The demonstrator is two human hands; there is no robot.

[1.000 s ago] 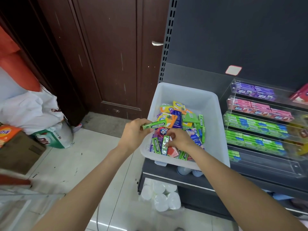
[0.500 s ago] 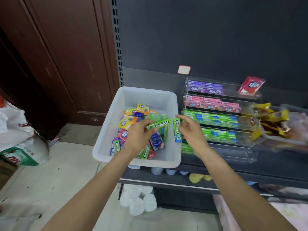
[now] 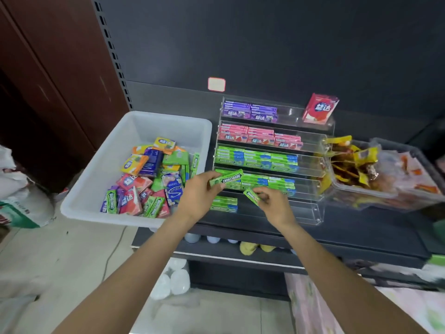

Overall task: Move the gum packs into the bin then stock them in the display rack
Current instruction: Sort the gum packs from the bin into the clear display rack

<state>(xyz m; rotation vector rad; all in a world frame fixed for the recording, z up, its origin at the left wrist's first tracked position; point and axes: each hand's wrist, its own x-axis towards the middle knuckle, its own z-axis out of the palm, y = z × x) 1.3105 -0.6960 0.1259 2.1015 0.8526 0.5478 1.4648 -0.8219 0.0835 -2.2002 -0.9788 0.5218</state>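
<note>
A white bin (image 3: 96, 189) on the dark shelf holds several mixed gum packs (image 3: 149, 179). To its right stands a clear tiered display rack (image 3: 313, 213) with purple, pink and green gum rows. My left hand (image 3: 199, 196) pinches a green Doublemint pack (image 3: 226, 178) in front of the rack's lower green row. My right hand (image 3: 274, 206) grips a second green Doublemint pack (image 3: 251, 195) just below and to the right, near the bottom tier, where a few green packs (image 3: 224, 204) lie.
A red gum box (image 3: 320, 109) stands on the rack's top right. A clear tray of yellow snack packets (image 3: 356, 165) sits to the right. White cups (image 3: 173, 280) lie under the shelf. A bag (image 3: 21, 208) rests on the floor at left by a brown door.
Both hands have left the bin and moved right to the rack, each carrying a green pack. The view has swung right.
</note>
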